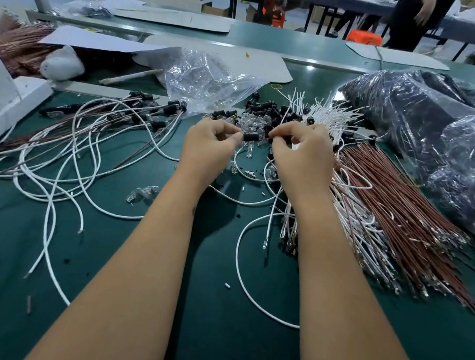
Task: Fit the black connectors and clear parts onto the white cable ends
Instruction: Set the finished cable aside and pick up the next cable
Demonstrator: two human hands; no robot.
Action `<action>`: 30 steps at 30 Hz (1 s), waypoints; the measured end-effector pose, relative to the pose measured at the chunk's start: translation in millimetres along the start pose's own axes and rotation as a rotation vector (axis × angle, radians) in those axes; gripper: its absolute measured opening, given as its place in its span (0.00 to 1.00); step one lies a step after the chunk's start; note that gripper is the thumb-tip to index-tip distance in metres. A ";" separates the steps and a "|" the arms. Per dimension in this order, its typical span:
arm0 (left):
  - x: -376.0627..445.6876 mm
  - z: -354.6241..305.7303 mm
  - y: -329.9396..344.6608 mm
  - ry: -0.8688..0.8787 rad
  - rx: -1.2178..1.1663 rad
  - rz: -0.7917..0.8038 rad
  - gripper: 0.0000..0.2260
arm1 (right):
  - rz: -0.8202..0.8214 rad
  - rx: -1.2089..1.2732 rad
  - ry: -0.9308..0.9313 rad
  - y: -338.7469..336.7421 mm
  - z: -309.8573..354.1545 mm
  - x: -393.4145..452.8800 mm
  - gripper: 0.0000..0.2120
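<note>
Now I am pinching a black connector (251, 137) with my left hand (209, 147) above the green bench (207, 264), my grip clamped on it. My right hand (302, 154) is pinching something small at its other end, too hidden to tell, just before the pile of black connectors and clear parts (254, 120).

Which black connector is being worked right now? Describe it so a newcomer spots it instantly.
Start at the green table and follow both forearms up to where the left hand and right hand meet. The black connector is the short dark cylinder bridging their fingertips. Unlike the loose connector pile just behind, it is lifted off the table and pinched from both sides.
</note>
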State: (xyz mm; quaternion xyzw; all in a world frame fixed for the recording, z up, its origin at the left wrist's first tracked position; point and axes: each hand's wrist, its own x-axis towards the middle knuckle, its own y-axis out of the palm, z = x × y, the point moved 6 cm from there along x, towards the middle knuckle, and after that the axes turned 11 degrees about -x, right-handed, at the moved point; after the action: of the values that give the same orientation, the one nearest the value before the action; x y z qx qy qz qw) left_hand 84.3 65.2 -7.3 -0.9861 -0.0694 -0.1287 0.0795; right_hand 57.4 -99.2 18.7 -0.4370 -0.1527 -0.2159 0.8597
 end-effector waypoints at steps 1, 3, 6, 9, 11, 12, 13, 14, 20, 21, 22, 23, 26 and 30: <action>-0.3 0.1 0.0 -0.002 -0.002 0.004 0.03 | 0.009 0.002 -0.015 1.0 1.2 -0.6 0.08; -1.3 -0.2 0.4 -0.003 -0.002 0.011 0.03 | 0.025 0.001 -0.034 2.9 3.3 -1.5 0.07; -2.5 -1.3 0.5 -0.007 -0.013 0.009 0.04 | 0.032 0.014 -0.036 3.2 5.3 -2.6 0.07; -3.1 -1.1 -0.9 -0.025 -0.026 0.013 0.05 | -0.028 0.052 0.000 -4.4 2.3 -0.9 0.07; -3.4 -1.4 -1.5 -0.032 -0.037 0.016 0.06 | -0.052 0.079 0.026 -8.1 0.4 0.0 0.07; -3.7 -1.7 -1.6 -0.035 -0.047 0.015 0.06 | -0.051 0.085 0.030 -8.0 0.4 -0.1 0.07; -3.9 -2.1 -1.6 -0.039 -0.065 0.012 0.06 | -0.045 0.081 0.029 -7.2 0.9 -0.3 0.07; -4.0 -2.4 -1.7 -0.043 -0.086 0.010 0.06 | -0.038 0.071 0.025 -6.2 1.8 -0.7 0.07; -4.0 -3.6 -1.3 -0.036 -0.109 0.026 0.05 | -0.045 0.112 0.014 -7.3 1.7 0.1 0.08; -4.1 -3.7 -0.6 -0.034 -0.109 0.026 0.05 | -0.045 0.111 0.006 -6.9 2.3 0.2 0.07; -4.1 -4.2 0.5 -0.030 -0.111 0.028 0.04 | -0.037 0.106 -0.006 -5.6 3.5 0.2 0.07; -4.3 -4.9 1.7 -0.024 -0.114 0.035 0.04 | -0.023 0.100 -0.022 -3.3 4.9 0.2 0.07; -4.5 -5.6 4.0 -0.011 -0.122 0.052 0.04 | 0.011 0.091 -0.064 2.9 7.4 0.9 0.09; -3.8 -4.5 1.9 0.002 -0.112 0.024 0.04 | 0.011 0.108 -0.106 4.9 9.1 1.9 0.15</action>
State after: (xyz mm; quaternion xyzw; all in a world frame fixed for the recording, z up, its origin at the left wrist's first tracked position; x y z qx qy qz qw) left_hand 79.9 62.2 -4.3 -0.9896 -0.0503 -0.1325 0.0258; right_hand 60.9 -89.7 21.4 -0.4014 -0.2072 -0.1793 0.8739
